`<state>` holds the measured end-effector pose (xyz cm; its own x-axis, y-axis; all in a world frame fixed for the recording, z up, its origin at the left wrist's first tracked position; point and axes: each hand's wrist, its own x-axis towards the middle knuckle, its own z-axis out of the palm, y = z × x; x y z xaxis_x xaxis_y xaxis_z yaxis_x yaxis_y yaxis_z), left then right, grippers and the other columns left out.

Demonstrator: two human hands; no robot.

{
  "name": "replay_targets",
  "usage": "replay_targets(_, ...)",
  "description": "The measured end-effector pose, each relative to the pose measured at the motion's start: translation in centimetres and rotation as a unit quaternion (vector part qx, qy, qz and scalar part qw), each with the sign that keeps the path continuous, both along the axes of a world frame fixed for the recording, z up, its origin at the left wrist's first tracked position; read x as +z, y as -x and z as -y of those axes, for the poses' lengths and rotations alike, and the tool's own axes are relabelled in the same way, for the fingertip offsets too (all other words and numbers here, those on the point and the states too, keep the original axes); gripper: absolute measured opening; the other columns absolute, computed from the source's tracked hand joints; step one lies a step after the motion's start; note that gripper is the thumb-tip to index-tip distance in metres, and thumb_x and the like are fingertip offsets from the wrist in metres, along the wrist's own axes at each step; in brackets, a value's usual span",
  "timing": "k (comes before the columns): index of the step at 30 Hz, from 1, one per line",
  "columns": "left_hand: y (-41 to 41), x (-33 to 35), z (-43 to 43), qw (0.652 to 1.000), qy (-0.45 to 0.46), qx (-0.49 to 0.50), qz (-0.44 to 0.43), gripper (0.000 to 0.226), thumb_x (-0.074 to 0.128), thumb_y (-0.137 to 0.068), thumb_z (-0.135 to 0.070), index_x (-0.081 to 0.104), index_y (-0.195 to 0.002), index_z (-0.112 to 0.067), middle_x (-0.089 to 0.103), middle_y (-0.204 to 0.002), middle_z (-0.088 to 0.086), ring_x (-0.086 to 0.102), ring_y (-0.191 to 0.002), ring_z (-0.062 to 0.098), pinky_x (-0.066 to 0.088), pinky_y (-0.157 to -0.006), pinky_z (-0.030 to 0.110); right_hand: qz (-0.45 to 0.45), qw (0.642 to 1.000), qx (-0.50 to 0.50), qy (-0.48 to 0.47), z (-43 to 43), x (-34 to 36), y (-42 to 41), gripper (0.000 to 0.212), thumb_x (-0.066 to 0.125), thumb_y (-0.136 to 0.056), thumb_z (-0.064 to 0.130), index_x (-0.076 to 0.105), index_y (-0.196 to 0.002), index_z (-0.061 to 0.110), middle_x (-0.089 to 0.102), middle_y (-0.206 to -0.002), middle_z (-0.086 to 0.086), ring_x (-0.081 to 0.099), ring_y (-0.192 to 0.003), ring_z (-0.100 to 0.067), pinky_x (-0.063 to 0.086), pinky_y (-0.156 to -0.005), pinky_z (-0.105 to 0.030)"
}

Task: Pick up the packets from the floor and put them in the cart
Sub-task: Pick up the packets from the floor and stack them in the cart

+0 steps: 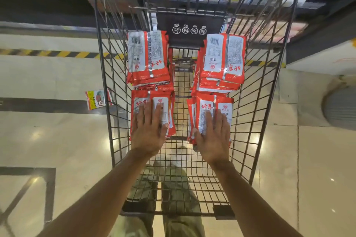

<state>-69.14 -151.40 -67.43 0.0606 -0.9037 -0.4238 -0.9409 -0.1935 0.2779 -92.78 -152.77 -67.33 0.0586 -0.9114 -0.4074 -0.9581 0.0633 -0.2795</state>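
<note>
Both hands inside the cart (104, 63). The left hand (149, 131) lies flat, fingers straight, palm down on the near-left stack (140, 98) of red packets, gripping nothing. The right hand (213, 136) does the same on the near-right stack (209, 102), thumb at the stack's inner edge. 2 more red stacks sit further in: far-left stack (147, 56) and far-right stack (224, 57). That makes 4 stacks, 2 rows, with a gap down the middle.

Key relation: 1 loose packet (96, 100) lies on the floor (48, 140), outside the cart, just beside its left wire wall. It sits level with the near-left stack and off to the left of the left hand, with the wall between them. It lies flat, print side up, slightly tilted. The edge nearest the cart is partly behind the wires, so its long axis is hard to call.

The left hand is clearly nearer; the right is across the cart, well apart from it. Judgement: the next step is to lift out over the rim and reach down on the left side. Task looks nearly done, as no other floor packet is visible.
</note>
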Motion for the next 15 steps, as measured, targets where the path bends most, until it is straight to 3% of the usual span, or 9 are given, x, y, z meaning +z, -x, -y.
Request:
replay_targets(2, -0.3, 2.6, 0.1, 1.0, 0.025, -0.01, 0.002, 0.075, 0.016, -0.105, -0.062, -0.013, -0.165, -0.03, -0.015, -0.175, 0.003, -0.016, -0.16, 0.028, -0.004, -0.13, 0.051, -0.007, 1.0, -0.003, 0.012, 0.4, 2.2, -0.2, 0.082, 0.034, -0.104, 0.066, -0.001, -0.166, 0.027, -0.003, -0.175, -0.01, -0.007, -0.162, -0.031, 0.003, -0.131, -0.052)
replay_targets(6, -1.4, 9.6, -0.6, 0.997, 0.077, -0.016, 0.006, 0.078, 0.028, -0.106, -0.062, -0.004, -0.167, -0.027, -0.01, -0.175, 0.002, -0.012, -0.161, 0.026, -0.002, -0.13, 0.049, 0.007, 0.996, -0.008, 0.085, 0.4, 8.4, -1.6, 0.08, 0.041, -0.103, 0.062, 0.016, -0.166, 0.019, 0.016, -0.172, -0.017, 0.01, -0.161, -0.038, 0.017, -0.129, -0.059)
replay_targets(9, -3.4, 15.3, -1.4, 0.992, 0.127, -0.003, 0.014, 0.081, 0.038, -0.105, -0.061, -0.002, -0.167, -0.029, -0.004, -0.176, 0.003, -0.008, -0.162, 0.027, 0.003, -0.13, 0.053, 0.016, 0.994, 0.007, 0.106, 0.3, 14.0, -3.4, 0.082, 0.051, -0.101, 0.059, 0.017, -0.164, 0.021, 0.017, -0.172, -0.018, 0.012, -0.16, -0.039, 0.019, -0.128, -0.06)
replay_targets(13, -7.9, 21.4, -3.4, 0.986, 0.16, 0.034, 0.034, 0.078, 0.03, -0.104, -0.065, 0.006, -0.167, -0.028, 0.002, -0.176, 0.002, -0.003, -0.162, 0.028, 0.009, -0.129, 0.057, 0.028, 0.99, 0.038, 0.134, -0.6, 21.1, -7.2, 0.084, 0.029, -0.099, 0.069, 0.016, -0.166, 0.022, 0.009, -0.174, -0.015, 0.002, -0.161, -0.036, 0.008, -0.13, -0.053)
replay_targets(15, -11.0, 23.6, -4.8, 0.985, 0.157, 0.049, 0.047, 0.079, 0.024, -0.102, -0.069, 0.011, -0.167, -0.026, 0.002, -0.176, 0.003, -0.002, -0.162, 0.029, 0.012, -0.129, 0.059, 0.04, 0.986, 0.045, 0.155, -1.3, 23.7, -9.7, 0.084, 0.029, -0.098, 0.069, 0.019, -0.166, 0.022, 0.01, -0.174, -0.015, 0.004, -0.161, -0.036, 0.01, -0.13, -0.055)
